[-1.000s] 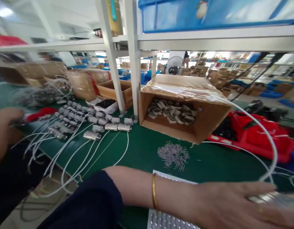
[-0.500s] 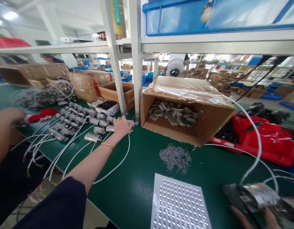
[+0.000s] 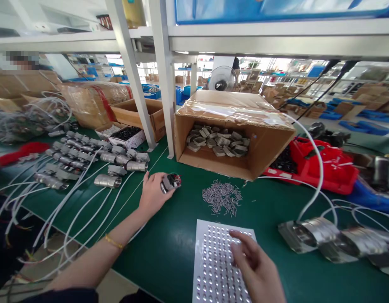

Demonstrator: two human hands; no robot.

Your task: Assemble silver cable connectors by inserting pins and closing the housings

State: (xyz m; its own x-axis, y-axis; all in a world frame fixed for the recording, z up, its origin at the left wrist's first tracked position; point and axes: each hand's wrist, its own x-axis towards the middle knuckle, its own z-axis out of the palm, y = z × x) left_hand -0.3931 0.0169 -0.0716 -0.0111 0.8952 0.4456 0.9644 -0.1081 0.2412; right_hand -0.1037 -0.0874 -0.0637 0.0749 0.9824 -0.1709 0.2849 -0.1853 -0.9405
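My left hand point(image 3: 154, 192) is closed around a small cylindrical metal unit with a grey housing point(image 3: 170, 182); coloured wires show at its open end. A white cable runs back beneath my wrist. My right hand point(image 3: 255, 265) hovers over a white sheet point(image 3: 200, 235) covered in rows of small shiny domes. Its index finger and thumb are apart, with nothing visible between them. Left of my left hand, similar metal units point(image 3: 107, 181) lie in rows with white cables trailing to the table's front edge. More silver cylinders with grey housings point(image 3: 320, 231) lie at the right.
A pile of small metal pins point(image 3: 222, 197) lies beyond the sheet. Behind it, an open cardboard box point(image 3: 235, 105) on its side holds grey housings point(image 3: 218, 141). Shelf posts point(image 3: 165, 84) rise from the green table. A red bin point(image 3: 326, 168) stands at the right, black parts in a small box point(image 3: 131, 139) at left.
My left hand has drawn a metal unit from the row toward the middle. My right hand has let go of a cylinder at the right and moved left over the sheet.
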